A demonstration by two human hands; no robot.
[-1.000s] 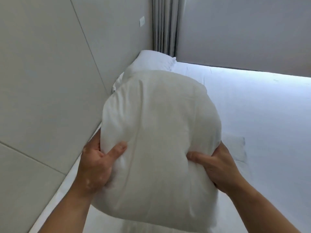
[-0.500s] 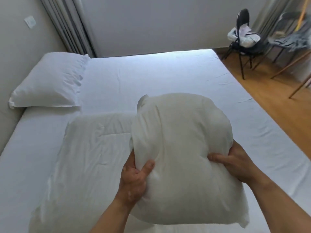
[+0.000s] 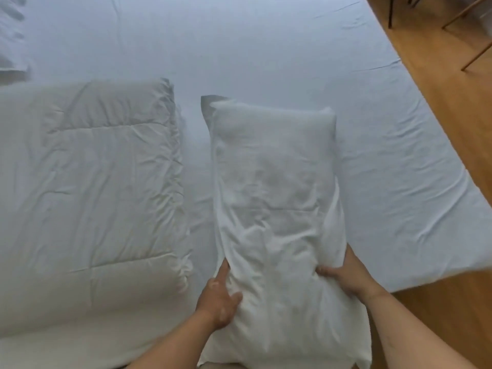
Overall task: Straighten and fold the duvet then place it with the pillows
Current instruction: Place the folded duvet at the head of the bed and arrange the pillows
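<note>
A white pillow [image 3: 277, 198] lies lengthwise on the bed, to the right of the folded cream duvet [image 3: 87, 187]. My left hand [image 3: 219, 299] grips the pillow's near left side, thumb pressed into the fabric. My right hand [image 3: 343, 278] grips its near right side. A narrow strip of sheet separates the pillow from the duvet. The edge of a second pillow [image 3: 10, 35] shows at the top left corner.
The bed [image 3: 266, 49] has a pale, slightly creased fitted sheet. A wooden floor [image 3: 452, 102] runs along the bed's right edge and near corner. Thin chair legs [image 3: 476, 54] stand on the floor at the top right.
Both hands have swung the pillow from over the folded duvet to the right and lowered it onto the sheet beside the duvet. My view has tilted down at the bed.
</note>
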